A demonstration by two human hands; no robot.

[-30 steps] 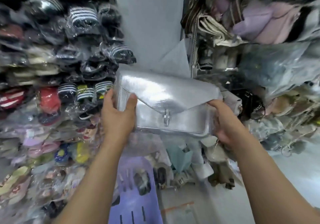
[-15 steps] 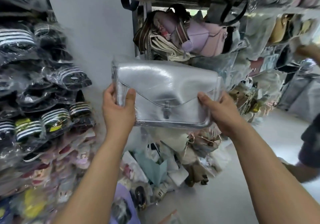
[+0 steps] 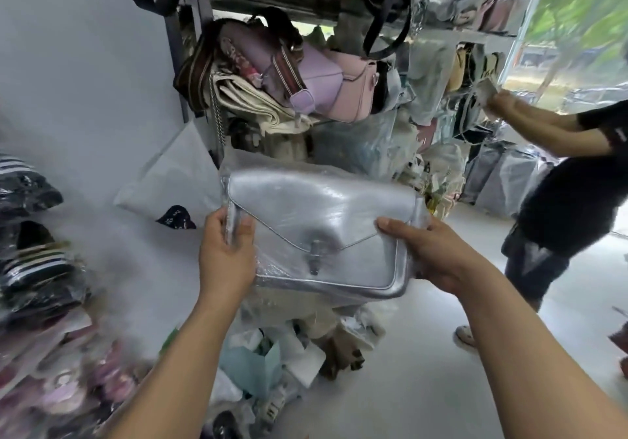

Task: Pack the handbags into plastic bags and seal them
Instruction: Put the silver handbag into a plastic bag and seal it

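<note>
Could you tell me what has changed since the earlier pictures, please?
The handbag, in its plastic bag, swung right from the slippers to the shelf; a second person came into view. The left hand and right hand kept their grip on its two ends.

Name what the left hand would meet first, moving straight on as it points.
The silver handbag the left hand grips; beyond that, probably the cream bag on the rack, though depth is unclear.
</note>
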